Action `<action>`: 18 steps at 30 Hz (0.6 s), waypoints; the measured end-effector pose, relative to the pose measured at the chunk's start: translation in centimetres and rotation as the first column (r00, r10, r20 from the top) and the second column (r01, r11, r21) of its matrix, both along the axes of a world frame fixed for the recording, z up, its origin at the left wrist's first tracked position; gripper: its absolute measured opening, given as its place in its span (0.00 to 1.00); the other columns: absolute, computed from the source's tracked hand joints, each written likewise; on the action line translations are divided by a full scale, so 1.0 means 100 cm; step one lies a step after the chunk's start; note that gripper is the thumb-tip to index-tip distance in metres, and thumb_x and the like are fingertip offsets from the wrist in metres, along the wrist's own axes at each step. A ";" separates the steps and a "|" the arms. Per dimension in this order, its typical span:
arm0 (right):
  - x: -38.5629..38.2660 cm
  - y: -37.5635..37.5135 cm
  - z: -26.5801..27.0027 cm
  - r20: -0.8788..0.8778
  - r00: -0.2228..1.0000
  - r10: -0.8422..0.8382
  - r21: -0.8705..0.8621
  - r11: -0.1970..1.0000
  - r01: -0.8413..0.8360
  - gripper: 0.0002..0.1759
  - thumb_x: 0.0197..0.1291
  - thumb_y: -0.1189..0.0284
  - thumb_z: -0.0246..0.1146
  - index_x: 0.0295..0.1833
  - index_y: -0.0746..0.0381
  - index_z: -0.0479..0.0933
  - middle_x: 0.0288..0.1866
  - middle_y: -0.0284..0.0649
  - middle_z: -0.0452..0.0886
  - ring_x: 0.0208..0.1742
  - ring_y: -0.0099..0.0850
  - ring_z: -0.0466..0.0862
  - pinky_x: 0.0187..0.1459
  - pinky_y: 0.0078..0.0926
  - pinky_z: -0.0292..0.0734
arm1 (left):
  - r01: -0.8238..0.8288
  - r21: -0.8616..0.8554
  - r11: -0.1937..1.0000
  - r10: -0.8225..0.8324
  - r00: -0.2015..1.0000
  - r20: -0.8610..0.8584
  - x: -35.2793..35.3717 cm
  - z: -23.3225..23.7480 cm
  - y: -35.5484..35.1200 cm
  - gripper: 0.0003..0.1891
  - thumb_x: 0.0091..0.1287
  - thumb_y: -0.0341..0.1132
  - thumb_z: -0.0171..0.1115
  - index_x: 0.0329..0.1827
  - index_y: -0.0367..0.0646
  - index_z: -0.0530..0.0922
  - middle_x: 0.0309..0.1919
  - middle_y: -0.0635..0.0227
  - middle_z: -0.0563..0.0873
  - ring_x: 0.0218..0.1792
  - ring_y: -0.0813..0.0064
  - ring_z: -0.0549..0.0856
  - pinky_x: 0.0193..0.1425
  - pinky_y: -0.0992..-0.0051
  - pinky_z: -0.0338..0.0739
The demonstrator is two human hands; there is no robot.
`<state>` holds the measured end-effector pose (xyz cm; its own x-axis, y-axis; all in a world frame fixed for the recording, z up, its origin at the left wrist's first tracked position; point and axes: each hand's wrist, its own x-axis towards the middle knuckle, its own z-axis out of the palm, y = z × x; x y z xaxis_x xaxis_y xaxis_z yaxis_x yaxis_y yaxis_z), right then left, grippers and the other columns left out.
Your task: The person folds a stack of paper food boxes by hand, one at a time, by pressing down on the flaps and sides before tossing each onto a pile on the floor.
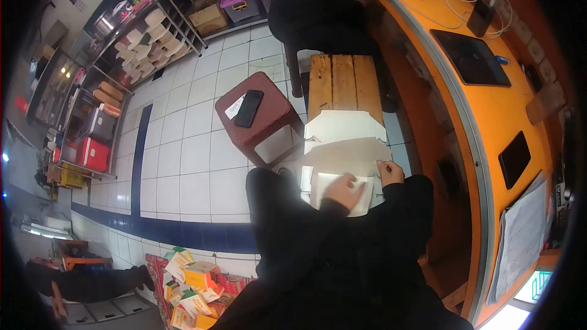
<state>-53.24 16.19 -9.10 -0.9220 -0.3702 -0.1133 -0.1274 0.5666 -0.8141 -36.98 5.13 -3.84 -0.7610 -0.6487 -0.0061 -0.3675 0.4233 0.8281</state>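
A partly folded cardboard box [342, 127], pale and unprinted on the side I see, lies across my lap and the near end of a wooden bench [341, 79]. Its flaps are spread, and a grey-brown panel stands tilted across the middle. My left hand [344, 192] is over the cream inner part of the box, blurred by motion, so its fingers cannot be made out. At the right edge of the tilted panel, my right hand [390, 172] has its fingers curled in a pinch on the cardboard.
A dark red stool [269, 119] at left carries a phone [249, 109] and white paper. Another person [330, 6] sits beyond the bench. The orange counter [471, 122] at right holds a tablet [469, 57], another phone and cables. Folded printed boxes [195, 287] lie on a red mat.
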 end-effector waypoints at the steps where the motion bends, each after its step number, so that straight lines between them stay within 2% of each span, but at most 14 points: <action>1: 0.004 -0.002 0.004 0.000 1.000 0.005 -0.002 1.000 -0.005 0.24 0.60 0.52 0.65 0.43 0.64 0.84 0.30 0.47 0.85 0.34 0.41 0.85 0.39 0.38 0.77 | 0.075 0.016 0.997 -0.076 0.992 0.105 -0.008 -0.006 0.008 0.21 0.61 0.51 0.68 0.42 0.39 0.82 0.32 0.57 0.88 0.33 0.57 0.87 0.41 0.61 0.80; 2: 0.007 -0.003 0.009 -0.025 1.000 0.000 0.026 1.000 0.000 0.24 0.59 0.52 0.66 0.43 0.64 0.85 0.30 0.46 0.85 0.35 0.41 0.85 0.39 0.37 0.77 | 0.148 0.041 0.988 -0.154 0.967 0.203 -0.016 -0.012 0.013 0.23 0.62 0.54 0.65 0.43 0.39 0.83 0.33 0.56 0.88 0.35 0.56 0.88 0.42 0.61 0.81; 4: 0.008 -0.001 0.011 -0.056 0.998 -0.004 0.060 0.998 0.007 0.23 0.59 0.52 0.66 0.42 0.64 0.85 0.30 0.46 0.85 0.35 0.40 0.86 0.39 0.36 0.78 | 0.158 0.061 0.986 -0.168 0.960 0.223 -0.027 -0.028 0.015 0.22 0.62 0.54 0.64 0.40 0.40 0.85 0.31 0.56 0.88 0.35 0.57 0.88 0.43 0.62 0.81; 6: 0.011 0.001 0.012 0.035 0.999 -0.027 0.038 0.999 0.026 0.18 0.60 0.59 0.69 0.39 0.66 0.84 0.27 0.39 0.85 0.25 0.27 0.83 0.32 0.28 0.77 | 0.070 0.062 0.996 -0.083 0.963 0.255 -0.034 -0.033 0.014 0.20 0.62 0.51 0.63 0.35 0.39 0.84 0.30 0.51 0.87 0.38 0.52 0.87 0.47 0.58 0.80; 7: 0.012 0.001 0.014 0.037 0.999 -0.030 0.039 0.999 0.028 0.18 0.60 0.59 0.69 0.39 0.66 0.84 0.27 0.39 0.85 0.25 0.27 0.83 0.32 0.28 0.77 | 0.021 0.196 0.980 -0.059 0.979 0.194 -0.033 -0.033 0.012 0.18 0.63 0.47 0.62 0.31 0.38 0.85 0.26 0.52 0.86 0.33 0.53 0.87 0.44 0.58 0.80; 8: 0.015 0.002 0.017 0.158 0.986 -0.058 -0.041 0.997 0.065 0.17 0.59 0.60 0.70 0.37 0.66 0.84 0.26 0.38 0.85 0.23 0.25 0.83 0.31 0.27 0.77 | 0.020 0.196 0.980 -0.060 0.978 0.199 -0.034 -0.033 0.010 0.18 0.63 0.47 0.62 0.31 0.38 0.85 0.26 0.52 0.86 0.33 0.53 0.87 0.44 0.58 0.80; 9: 0.020 0.000 0.020 0.279 0.957 -0.073 -0.116 0.987 0.110 0.16 0.59 0.62 0.71 0.36 0.66 0.83 0.26 0.37 0.85 0.22 0.24 0.83 0.30 0.26 0.78 | 0.014 0.212 0.977 -0.052 0.983 0.176 -0.034 -0.039 0.008 0.18 0.63 0.47 0.63 0.32 0.38 0.85 0.25 0.54 0.87 0.30 0.57 0.88 0.41 0.61 0.82; 10: 0.025 -0.003 0.023 0.284 0.956 -0.072 -0.117 0.987 0.109 0.16 0.59 0.62 0.71 0.36 0.66 0.83 0.26 0.37 0.85 0.22 0.24 0.83 0.30 0.26 0.78 | 0.008 0.228 0.974 -0.044 0.987 0.153 -0.033 -0.044 0.007 0.18 0.64 0.47 0.63 0.33 0.37 0.86 0.24 0.57 0.87 0.26 0.62 0.88 0.37 0.65 0.83; 11: 0.030 -0.007 0.026 0.266 0.963 -0.051 -0.103 0.991 0.081 0.16 0.58 0.61 0.70 0.35 0.65 0.83 0.27 0.41 0.86 0.26 0.31 0.85 0.34 0.31 0.79 | -0.033 0.352 0.935 -0.023 0.988 0.152 -0.036 -0.052 0.007 0.16 0.65 0.44 0.63 0.37 0.37 0.87 0.23 0.59 0.87 0.24 0.67 0.88 0.33 0.68 0.84; 12: 0.033 -0.010 0.028 0.245 0.969 -0.031 -0.089 0.995 0.054 0.16 0.57 0.60 0.70 0.33 0.65 0.82 0.29 0.44 0.87 0.31 0.38 0.87 0.39 0.35 0.80 | -0.031 0.352 0.935 -0.024 0.988 0.152 -0.037 -0.054 0.005 0.16 0.65 0.44 0.63 0.37 0.37 0.87 0.23 0.59 0.87 0.24 0.67 0.88 0.33 0.68 0.84; 13: 0.035 -0.012 0.027 0.244 0.969 -0.032 -0.090 0.994 0.055 0.16 0.57 0.60 0.70 0.33 0.65 0.82 0.29 0.44 0.87 0.31 0.38 0.87 0.39 0.35 0.80 | -0.045 0.428 0.902 -0.024 0.988 0.154 -0.039 -0.056 0.004 0.15 0.66 0.42 0.63 0.37 0.37 0.87 0.23 0.61 0.87 0.23 0.70 0.87 0.32 0.69 0.84; 15: 0.041 -0.016 0.024 -0.064 0.998 0.029 -0.005 1.000 -0.029 0.13 0.58 0.63 0.69 0.33 0.64 0.82 0.29 0.45 0.86 0.32 0.40 0.87 0.39 0.36 0.80 | -0.062 0.501 0.863 -0.020 0.987 0.157 -0.042 -0.064 0.001 0.14 0.67 0.41 0.62 0.38 0.37 0.87 0.23 0.62 0.86 0.23 0.73 0.86 0.31 0.71 0.85; 17: 0.044 -0.016 0.024 -0.080 0.993 0.092 0.020 0.996 -0.091 0.13 0.57 0.64 0.68 0.33 0.64 0.81 0.29 0.45 0.86 0.33 0.42 0.87 0.38 0.37 0.80 | -0.075 0.442 0.894 -0.009 0.983 0.186 -0.044 -0.076 -0.002 0.18 0.68 0.47 0.58 0.34 0.40 0.86 0.25 0.55 0.87 0.29 0.59 0.88 0.39 0.63 0.80; 18: 0.046 -0.015 0.025 -0.094 0.984 0.153 0.049 0.988 -0.149 0.12 0.57 0.65 0.68 0.33 0.64 0.81 0.29 0.45 0.86 0.34 0.43 0.87 0.37 0.38 0.79 | -0.075 0.444 0.893 -0.010 0.982 0.186 -0.043 -0.067 -0.003 0.18 0.68 0.47 0.58 0.34 0.40 0.86 0.25 0.55 0.87 0.29 0.59 0.88 0.39 0.63 0.80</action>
